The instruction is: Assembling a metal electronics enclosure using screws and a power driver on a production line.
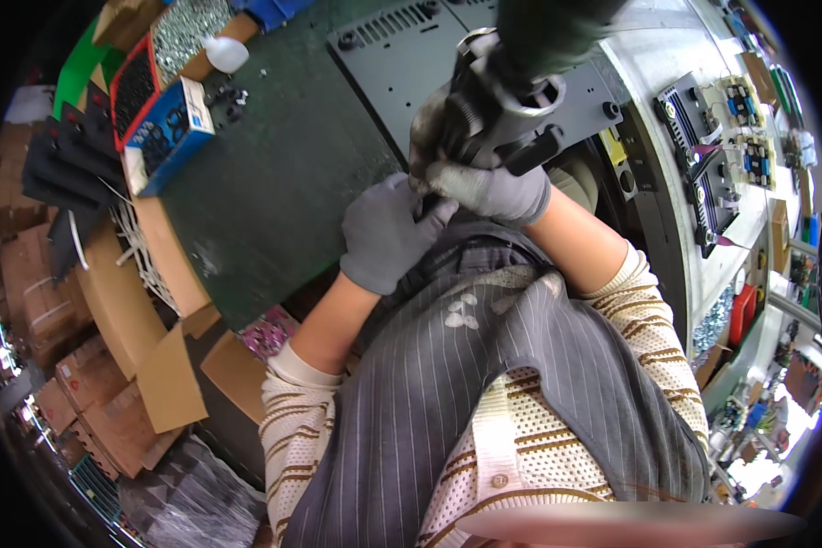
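Observation:
My right hand [489,190], in a grey glove, lies closed against a black power screwdriver [498,105] hanging down from above; the tool hides some of its fingers. Beside it my left hand [384,233], also gloved, is curled with its fingers together. Something small and dark shows between the left thumb and fingers, too hidden to name. Beyond both hands lies a flat black metal panel [388,68] with slots and round black feet, partly behind the screwdriver.
On the dark green tabletop [274,155], a blue box [169,137] and a red bin [137,91] hold black parts. A tray of small metal screws [187,36] stands farther back. An open cardboard box [169,374] is at left; finned black units [699,164] line the right bench.

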